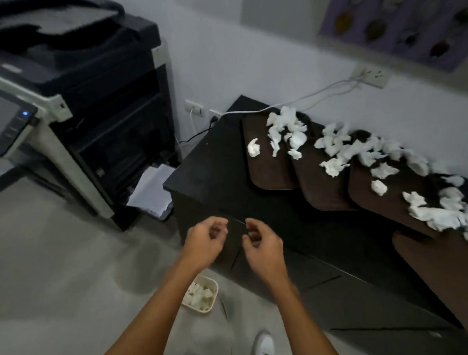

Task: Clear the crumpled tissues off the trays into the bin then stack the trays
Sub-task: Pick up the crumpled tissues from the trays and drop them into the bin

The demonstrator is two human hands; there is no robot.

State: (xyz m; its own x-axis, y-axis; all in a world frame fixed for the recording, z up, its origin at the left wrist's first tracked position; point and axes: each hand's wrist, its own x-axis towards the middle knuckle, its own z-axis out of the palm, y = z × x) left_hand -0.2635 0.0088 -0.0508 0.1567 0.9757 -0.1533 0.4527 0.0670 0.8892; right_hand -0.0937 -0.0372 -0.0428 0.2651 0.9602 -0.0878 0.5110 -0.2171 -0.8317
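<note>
A big dark copier stands on the floor just left of the black counter, with a sheet of white paper sticking out of its lower tray toward the counter's left end. Four brown trays lie in a row along the counter top, close side by side, running from near its back left corner toward the right end. The tray at the right end reaches out past the counter's front edge.

Crumpled white tissues are strewn over the trays, thickest along the wall side of the counter and heaped on its right end. One lone wad sits apart on the leftmost tray. A white cable runs from a wall socket above the counter down onto its back edge.

On the floor at the foot of the counter's front stands a small cream bin, partly hidden behind a forearm, with tissues already inside. A white shoe shows on the floor nearby.

The person's left hand and right hand hang close together in front of the counter's front left corner, above the bin. The fingers of both are loosely curled, and I see nothing held in either.
</note>
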